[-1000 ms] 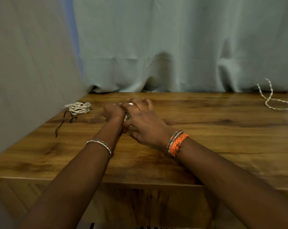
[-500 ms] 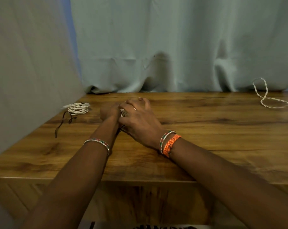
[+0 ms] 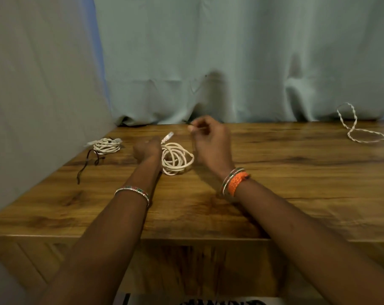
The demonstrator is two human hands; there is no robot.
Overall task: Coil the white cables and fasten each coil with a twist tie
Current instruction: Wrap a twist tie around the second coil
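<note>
Near the centre of the frame a loose coil of white cable (image 3: 177, 159) lies flat on the wooden table (image 3: 296, 183), its loops slack and spread, with a clear plug end (image 3: 168, 136) sticking up and back from its upper left edge. The left hand (image 3: 147, 149) sits at the coil's left side, touching it, knuckles toward the camera and fingers curled under; it appears to hold the cable near the plug, though the fingertips are hidden behind the hand. The right hand (image 3: 211, 142) is raised just right of the coil, apart from it, its fingers curled and its thumb and forefinger pinched together on something thin at the upper left of the hand; it is blurred, and a dark sliver shows just beyond the fingertips, so what it holds cannot be told for sure. At left, near the grey curtain (image 3: 230, 58), a second, tighter cable coil (image 3: 106, 146) rests on the table with dark twist ties (image 3: 86, 160) trailing down from it toward the lower left. At the far right edge, a twisted white cable (image 3: 353, 128) lies uncoiled in open loops against the curtain's foot. Beaded bangles and an orange band circle the wrists.
</note>
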